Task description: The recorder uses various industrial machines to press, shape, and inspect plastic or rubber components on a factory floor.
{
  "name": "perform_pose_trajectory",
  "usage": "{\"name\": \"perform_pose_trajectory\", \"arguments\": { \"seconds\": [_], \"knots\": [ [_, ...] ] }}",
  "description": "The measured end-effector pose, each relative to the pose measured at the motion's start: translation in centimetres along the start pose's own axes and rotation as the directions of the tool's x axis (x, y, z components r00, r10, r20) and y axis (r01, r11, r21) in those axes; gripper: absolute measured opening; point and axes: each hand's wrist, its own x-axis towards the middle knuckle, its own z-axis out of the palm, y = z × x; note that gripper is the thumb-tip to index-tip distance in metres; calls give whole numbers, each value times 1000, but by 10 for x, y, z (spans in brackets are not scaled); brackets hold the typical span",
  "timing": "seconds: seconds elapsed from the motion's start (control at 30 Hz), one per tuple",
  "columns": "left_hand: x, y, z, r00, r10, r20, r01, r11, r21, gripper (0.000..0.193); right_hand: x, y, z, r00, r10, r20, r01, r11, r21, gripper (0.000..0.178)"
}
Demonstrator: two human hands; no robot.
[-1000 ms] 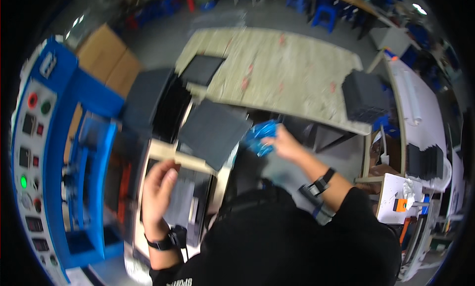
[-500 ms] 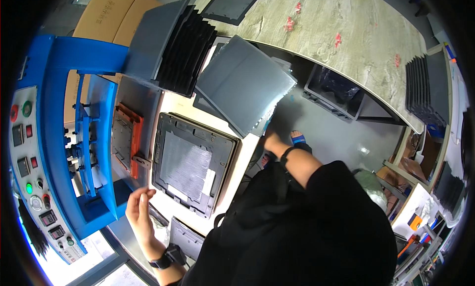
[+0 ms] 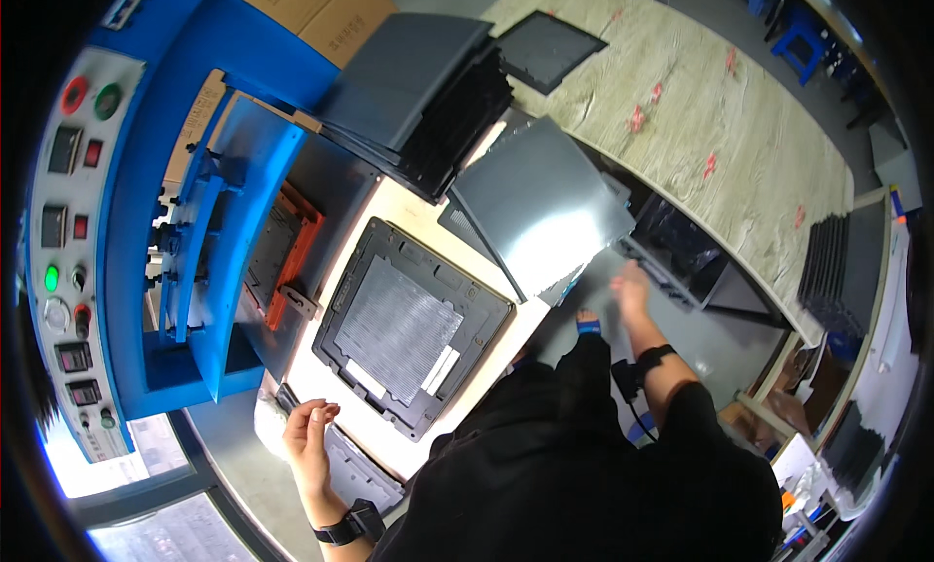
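My left hand (image 3: 309, 445) is held above the near left corner of the bench, thumb and fingers pressed together. Anything between its fingertips is too small to make out. Right of it, a black plastic frame panel (image 3: 476, 290) lies on the bench, with a ribbed silvery sheet (image 3: 401, 321) in its middle and pale strips along that sheet's edge. My right hand (image 3: 631, 288) is in the air beyond the bench's right edge, close to a stack of glossy grey sheets (image 3: 530, 197). Motion smears its fingers. No held thing shows there.
A blue press (image 3: 255, 187) with a control panel (image 3: 83, 270) stands left, an orange-edged fixture (image 3: 304, 217) inside. Dark panels (image 3: 409, 85) are stacked at the back. A grey plastic part (image 3: 360, 470) lies near my left wrist. A wood-patterned table (image 3: 671, 105) stands far right, a crate (image 3: 671, 251) beneath.
My right hand has moved right and away from the corner of the glossy sheets. My left hand stays pinched near the bench's front left. The whole view has shifted and turned.
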Motion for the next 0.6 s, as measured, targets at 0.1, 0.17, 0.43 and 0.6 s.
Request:
{"name": "perform_pose_trajectory", "arguments": {
  "seconds": [0.1, 0.17, 0.43, 0.6],
  "knots": [
    [8, -5, 25, 999, 45, -3, -45, 994, -103, 22, -8, -113, -45, 974, -199, -103, 197, 980, -27, 51],
    [11, -10, 42, 997, 80, -6, -80, 981, -175, 21, -35, -176, -29, 969, -176, 173, 207, 961, -183, 55],
    [14, 17, 93, 988, 137, 65, -122, 973, -197, 21, -56, -243, -35, 870, -185, 456, 231, 972, -47, 16],
    [16, 64, 125, 903, 256, 346, -253, 966, -56, 29, -151, -325, -42, 682, -473, 557, 341, 880, 330, 13]
  ]
}}
